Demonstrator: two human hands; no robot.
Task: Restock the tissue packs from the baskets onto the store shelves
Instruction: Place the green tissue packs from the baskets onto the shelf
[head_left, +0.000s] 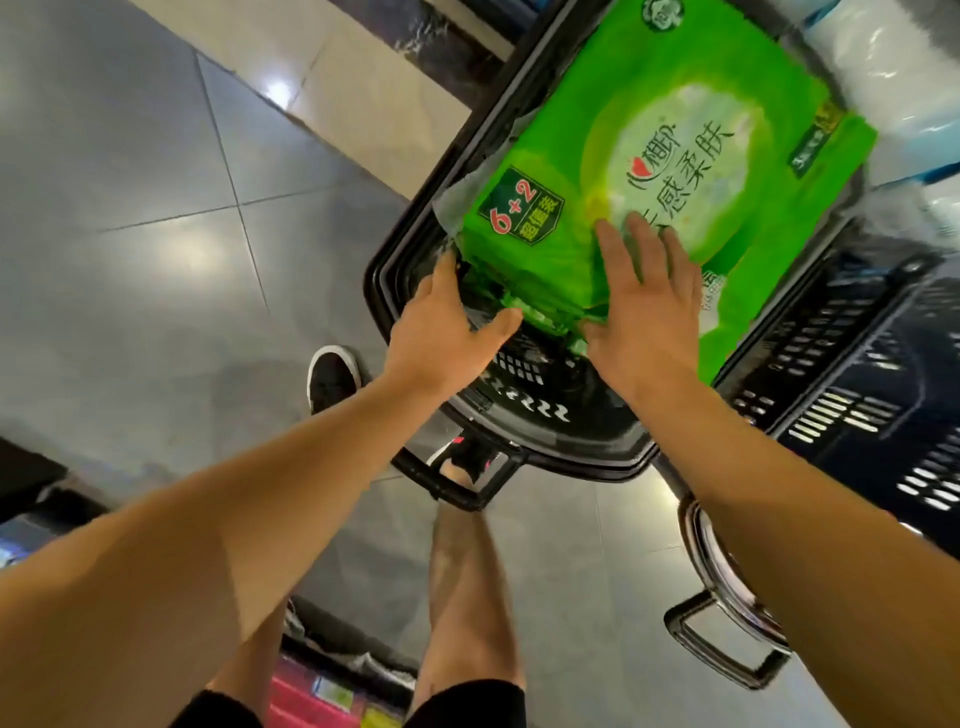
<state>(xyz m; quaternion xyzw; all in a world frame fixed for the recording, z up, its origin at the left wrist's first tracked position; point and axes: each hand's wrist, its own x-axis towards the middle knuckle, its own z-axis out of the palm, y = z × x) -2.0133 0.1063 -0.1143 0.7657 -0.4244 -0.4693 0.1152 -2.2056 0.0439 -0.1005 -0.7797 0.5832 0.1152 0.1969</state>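
Observation:
A large bright green tissue pack (649, 156) with a "6+2" label lies across the top of a black plastic basket (545, 415) on the floor. My left hand (447, 327) is at the pack's near left corner, thumb against its green end and fingers reaching down the side by the basket rim. My right hand (644, 301) lies flat on the pack's top face near its near edge, fingers spread and straight. More green packaging shows below the top pack inside the basket.
A second black basket (857, 395) stands to the right, its handle (727, 644) lying toward me. White and pale blue wrapped packs (893, 62) fill the top right. Grey tiled floor (156, 208) spreads left. My legs and shoes are below the basket; coloured goods sit at bottom left.

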